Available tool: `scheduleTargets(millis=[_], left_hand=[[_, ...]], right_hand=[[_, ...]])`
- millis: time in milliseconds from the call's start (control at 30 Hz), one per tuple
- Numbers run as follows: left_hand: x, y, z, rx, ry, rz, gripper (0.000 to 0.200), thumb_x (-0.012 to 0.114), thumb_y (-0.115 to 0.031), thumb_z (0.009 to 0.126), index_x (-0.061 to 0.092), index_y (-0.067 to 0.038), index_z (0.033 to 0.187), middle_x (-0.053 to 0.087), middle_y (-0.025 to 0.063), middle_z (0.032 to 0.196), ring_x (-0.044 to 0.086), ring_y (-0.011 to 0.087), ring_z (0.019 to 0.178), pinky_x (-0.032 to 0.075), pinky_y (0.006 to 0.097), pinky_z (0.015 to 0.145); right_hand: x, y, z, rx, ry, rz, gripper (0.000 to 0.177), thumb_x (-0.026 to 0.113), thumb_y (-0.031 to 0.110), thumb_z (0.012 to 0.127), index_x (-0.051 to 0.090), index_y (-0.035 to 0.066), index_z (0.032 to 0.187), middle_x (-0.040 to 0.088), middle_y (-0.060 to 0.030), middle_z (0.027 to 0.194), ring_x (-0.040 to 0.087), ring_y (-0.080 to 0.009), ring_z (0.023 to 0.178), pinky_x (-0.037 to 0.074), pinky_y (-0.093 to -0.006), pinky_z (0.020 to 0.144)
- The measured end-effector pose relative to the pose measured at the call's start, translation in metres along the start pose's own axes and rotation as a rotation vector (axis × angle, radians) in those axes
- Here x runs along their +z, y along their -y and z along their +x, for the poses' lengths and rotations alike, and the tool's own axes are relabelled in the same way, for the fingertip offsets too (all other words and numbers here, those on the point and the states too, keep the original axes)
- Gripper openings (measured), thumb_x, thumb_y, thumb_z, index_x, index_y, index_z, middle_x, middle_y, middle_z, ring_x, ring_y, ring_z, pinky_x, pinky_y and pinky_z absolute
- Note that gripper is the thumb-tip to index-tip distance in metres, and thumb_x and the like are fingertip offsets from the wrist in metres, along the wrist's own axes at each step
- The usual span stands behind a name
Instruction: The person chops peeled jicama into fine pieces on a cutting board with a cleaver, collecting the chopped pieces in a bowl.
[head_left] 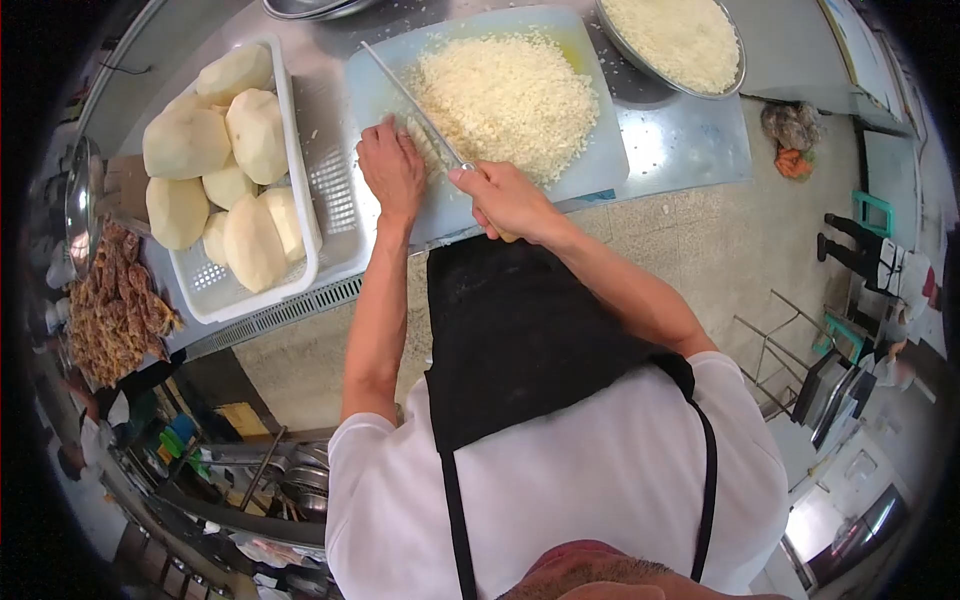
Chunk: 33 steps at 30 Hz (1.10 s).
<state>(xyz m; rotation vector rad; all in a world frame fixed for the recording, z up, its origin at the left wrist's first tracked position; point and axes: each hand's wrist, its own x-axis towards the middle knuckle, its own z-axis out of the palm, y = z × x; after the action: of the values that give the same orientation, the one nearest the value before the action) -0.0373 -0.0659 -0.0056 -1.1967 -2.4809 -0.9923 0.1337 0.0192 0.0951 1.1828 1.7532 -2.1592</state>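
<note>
My right hand (508,202) grips the handle of a kitchen knife (415,104). Its long blade points up and left over the light blue cutting board (604,130). My left hand (392,172) is on the board left of the blade, its fingers curled down at pale cut root vegetable pieces (428,150). The hand partly hides these pieces. Right of the knife spreads a large heap of finely chopped pale vegetable (510,95).
Large peeled root vegetables (185,140) fill a white plastic basket (303,190) at the left. A metal bowl (738,60) of chopped vegetable stands upper right. Brown food pieces (115,305) lie far left. Another person (900,270) is at the far right.
</note>
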Motion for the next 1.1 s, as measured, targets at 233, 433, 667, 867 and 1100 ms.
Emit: scheduleTargets(millis=[233, 433, 667, 867, 1100], left_hand=[[-0.007, 0.0, 0.001, 0.002, 0.195, 0.04, 0.022, 0.061, -0.011, 0.089, 0.066, -0.005, 0.109, 0.062, 0.015, 0.095, 0.057, 0.0358, 0.09, 0.045, 0.0469, 0.081], [-0.012, -0.003, -0.001, -0.041, 0.348, 0.082, 0.029, 0.063, -0.015, 0.089, 0.063, -0.003, 0.116, 0.062, 0.0179, 0.109, 0.057, 0.0373, 0.104, 0.044, 0.0485, 0.088], [-0.028, 0.002, -0.026, 0.26, 0.499, 0.123, 0.077, 0.06, -0.034, 0.098, 0.028, 0.01, 0.153, 0.028, 0.0256, 0.163, 0.021, 0.0438, 0.153, 0.016, 0.0649, 0.119], [0.009, -0.002, -0.019, 0.133, 0.399, 0.241, 0.083, 0.056, -0.04, 0.1, 0.022, 0.01, 0.156, 0.024, 0.0262, 0.164, 0.017, 0.0448, 0.154, 0.013, 0.0672, 0.12], [-0.006, -0.007, 0.004, -0.001, 0.24, 0.006, 0.051, 0.06, -0.02, 0.091, 0.051, 0.003, 0.136, 0.051, 0.0235, 0.136, 0.045, 0.0435, 0.128, 0.034, 0.0575, 0.106]], right_hand=[[-0.013, 0.018, -0.003, 0.018, 0.061, -0.181, 0.046, 0.056, 0.046, 0.102, 0.056, 0.003, 0.085, 0.055, -0.0044, 0.063, 0.055, -0.014, 0.047, 0.044, -0.0308, 0.043], [-0.019, 0.004, 0.011, -0.049, 0.074, -0.265, 0.043, 0.057, 0.045, 0.101, 0.059, 0.003, 0.092, 0.055, -0.0045, 0.063, 0.055, -0.0137, 0.048, 0.044, -0.0303, 0.044], [-0.014, -0.019, 0.011, -0.068, 0.102, -0.07, 0.044, 0.058, 0.043, 0.1, 0.06, 0.0, 0.093, 0.057, -0.0071, 0.063, 0.059, -0.0166, 0.048, 0.046, -0.0327, 0.044], [-0.026, 0.012, -0.017, -0.002, 0.063, -0.145, 0.042, 0.058, 0.041, 0.102, 0.063, 0.001, 0.114, 0.053, -0.0025, 0.064, 0.053, -0.0106, 0.048, 0.042, -0.0276, 0.043], [-0.023, 0.012, -0.039, 0.006, 0.025, -0.133, 0.041, 0.057, 0.042, 0.101, 0.064, 0.002, 0.105, 0.055, -0.0029, 0.06, 0.054, -0.0119, 0.046, 0.042, -0.0298, 0.042]])
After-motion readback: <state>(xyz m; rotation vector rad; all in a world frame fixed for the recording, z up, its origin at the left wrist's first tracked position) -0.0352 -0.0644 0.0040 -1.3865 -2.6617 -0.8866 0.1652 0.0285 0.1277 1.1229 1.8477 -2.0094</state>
